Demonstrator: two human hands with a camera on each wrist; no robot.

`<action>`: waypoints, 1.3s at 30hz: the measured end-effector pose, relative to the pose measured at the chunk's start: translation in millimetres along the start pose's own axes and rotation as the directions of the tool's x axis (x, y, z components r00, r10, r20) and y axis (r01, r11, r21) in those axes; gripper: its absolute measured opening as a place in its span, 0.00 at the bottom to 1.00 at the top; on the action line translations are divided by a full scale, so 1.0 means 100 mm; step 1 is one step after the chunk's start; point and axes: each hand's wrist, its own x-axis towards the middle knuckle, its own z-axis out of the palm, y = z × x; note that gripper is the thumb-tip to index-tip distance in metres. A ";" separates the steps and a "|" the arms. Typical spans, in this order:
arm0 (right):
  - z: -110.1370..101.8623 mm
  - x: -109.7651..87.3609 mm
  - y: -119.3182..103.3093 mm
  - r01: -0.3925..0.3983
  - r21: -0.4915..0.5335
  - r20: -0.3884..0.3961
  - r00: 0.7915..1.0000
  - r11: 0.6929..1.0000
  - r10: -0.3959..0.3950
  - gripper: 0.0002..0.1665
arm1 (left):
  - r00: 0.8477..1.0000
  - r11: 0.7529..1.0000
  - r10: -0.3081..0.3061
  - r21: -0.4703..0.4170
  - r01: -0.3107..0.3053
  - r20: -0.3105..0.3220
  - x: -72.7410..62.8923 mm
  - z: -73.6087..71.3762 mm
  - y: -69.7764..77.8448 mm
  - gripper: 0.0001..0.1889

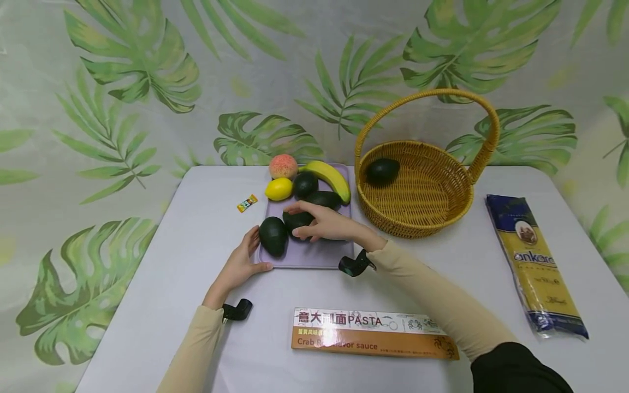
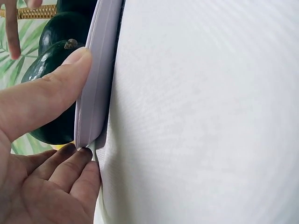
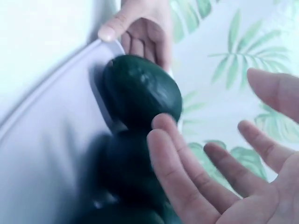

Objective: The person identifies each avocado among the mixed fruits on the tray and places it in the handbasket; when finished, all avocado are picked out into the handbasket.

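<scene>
Hands both at the lilac tray (image 1: 319, 255), left one gripping, right one spread. Left hand (image 1: 241, 266): on the tray's near-left corner, thumb against the near rim, other fingers at the left side, corner pinched in between. Right hand (image 1: 321, 221): over the tray, coming in from the right, fingers apart, nothing gripped. Right under its fingertips: second avocado (image 1: 294, 219). Actual contact: can't tell from these angles.

Left of that, first avocado (image 1: 273, 237), in the tray's near-left part, just beside the left hand's fingers. Touching them or not: can't tell.

Behind those two, also in the tray: long dark fruit (image 1: 324, 198), partly hidden by the right hand, and round avocado (image 1: 305, 184). Left of the round avocado, lemon (image 1: 278, 189) at the tray's left edge; peach (image 1: 283, 166) just behind it, far-left corner. Banana (image 1: 330, 177) curving along the far-right side.

Off the tray: wrapped candy (image 1: 247, 203) left of the lemon, on the white table (image 1: 275, 297). Wicker basket (image 1: 422, 202) just right of the tray, handle up, basket avocado (image 1: 383, 172) inside at left. Farther right, ankara pasta packet (image 1: 535, 265), blue and gold, lying slantwise. Near side, pasta box (image 1: 373, 334), flat, label up. Leaf-print cloth (image 1: 147, 71) behind everything.
</scene>
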 end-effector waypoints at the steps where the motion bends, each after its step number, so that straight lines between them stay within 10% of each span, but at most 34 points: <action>1: 0.04 0.04 0.01 -0.009 -0.022 -0.006 1.000 1.000 0.009 0.34 | 1.000 1.000 0.000 0.000 0.000 0.000 0.00 0.00 0.00 0.54; 23: 0.64 0.53 0.00 -0.252 -0.411 -0.244 0.956 0.876 0.161 0.37 | 1.000 1.000 0.013 0.009 -0.013 0.008 0.00 0.00 -0.04 0.53; 39: 0.70 0.33 0.02 -0.174 -0.377 -0.366 0.930 0.910 0.026 0.26 | 0.999 0.999 0.039 -0.001 -0.039 0.022 -0.01 -0.02 0.00 0.52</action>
